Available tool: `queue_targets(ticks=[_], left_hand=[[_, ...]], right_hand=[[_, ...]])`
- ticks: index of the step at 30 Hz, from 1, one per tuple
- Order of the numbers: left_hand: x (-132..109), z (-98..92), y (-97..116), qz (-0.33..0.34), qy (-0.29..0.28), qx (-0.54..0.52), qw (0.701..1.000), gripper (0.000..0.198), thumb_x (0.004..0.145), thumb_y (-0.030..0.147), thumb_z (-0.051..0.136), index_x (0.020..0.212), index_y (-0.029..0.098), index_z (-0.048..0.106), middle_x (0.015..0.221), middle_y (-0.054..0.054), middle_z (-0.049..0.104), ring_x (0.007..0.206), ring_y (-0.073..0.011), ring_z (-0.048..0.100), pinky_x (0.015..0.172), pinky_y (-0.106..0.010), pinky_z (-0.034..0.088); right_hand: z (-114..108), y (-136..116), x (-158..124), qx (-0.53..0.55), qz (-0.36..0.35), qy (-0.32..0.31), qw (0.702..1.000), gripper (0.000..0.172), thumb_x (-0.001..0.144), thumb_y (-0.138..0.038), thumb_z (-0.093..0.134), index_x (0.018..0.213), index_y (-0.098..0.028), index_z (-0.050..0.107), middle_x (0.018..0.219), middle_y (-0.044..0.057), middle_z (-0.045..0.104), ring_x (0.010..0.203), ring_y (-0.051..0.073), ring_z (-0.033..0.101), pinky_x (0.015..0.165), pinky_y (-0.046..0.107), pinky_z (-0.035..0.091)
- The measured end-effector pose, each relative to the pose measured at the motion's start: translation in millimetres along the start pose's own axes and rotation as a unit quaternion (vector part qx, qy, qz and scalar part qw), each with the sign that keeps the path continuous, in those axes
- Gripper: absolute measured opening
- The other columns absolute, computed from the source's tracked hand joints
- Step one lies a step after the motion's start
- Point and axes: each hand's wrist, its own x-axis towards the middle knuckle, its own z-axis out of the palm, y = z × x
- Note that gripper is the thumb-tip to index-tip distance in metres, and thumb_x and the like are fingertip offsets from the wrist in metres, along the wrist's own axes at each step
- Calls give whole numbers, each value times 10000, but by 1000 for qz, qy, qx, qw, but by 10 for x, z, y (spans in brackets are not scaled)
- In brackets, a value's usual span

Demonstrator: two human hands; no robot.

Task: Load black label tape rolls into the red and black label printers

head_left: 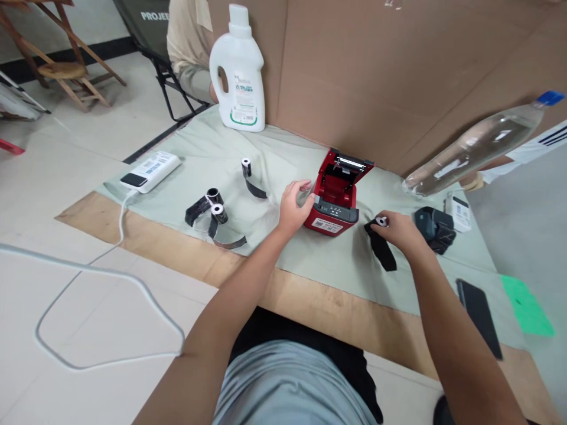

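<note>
A small red and black receipt printer (330,206) stands on the cloth with its lid raised and its paper bay exposed. My left hand (293,203) is at its left side, fingers apart, with the thumb against the front corner. To the printer's right, my right hand (396,227) pinches a small paper roll (381,221) with a white core. A dark strip (384,254) hangs from that roll onto the cloth. Left of the printer lie more partly unrolled dark rolls: one paper roll (246,167) farther back and two rolls (218,213) close together nearer the edge.
A white detergent bottle (243,82) stands before a cardboard panel (354,71). At left is a white power bank (153,171) with a cable (133,274). Right are a leaning clear bottle (478,147), black device (434,229), phone (479,316) and green sheet (527,304). Other people sit beyond.
</note>
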Motion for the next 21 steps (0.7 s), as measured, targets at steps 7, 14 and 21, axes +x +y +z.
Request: queue_targets(ticks=[7, 14, 21], left_hand=[[8, 6, -15, -25, 5, -11, 1000, 255, 876, 202, 617, 1126, 238, 648, 1031, -55, 716, 1014, -228, 649, 964, -416, 513], [2, -4, 27, -20, -4, -14, 1000, 253, 874, 195, 613, 1125, 217, 639, 1022, -54, 709, 1003, -217, 647, 966, -393, 500], [20, -90, 146, 79, -54, -3, 995, 228, 887, 250, 605, 1104, 224, 668, 1163, -77, 649, 1124, -231, 589, 1024, -398, 464]], right_hand=[[-509, -218, -105, 431, -23, 39, 901, 332, 638, -408, 806, 879, -263, 629, 713, -6, 634, 581, 160, 530, 555, 298, 399], [-511, -929, 82, 655, -111, -63, 744, 483, 515, -326, 955, 821, -259, 587, 757, -27, 658, 617, 137, 572, 527, 259, 411], [-592, -1048, 116, 715, -137, -173, 663, 428, 592, -399, 932, 836, -262, 608, 610, -61, 511, 505, 106, 439, 529, 281, 399]])
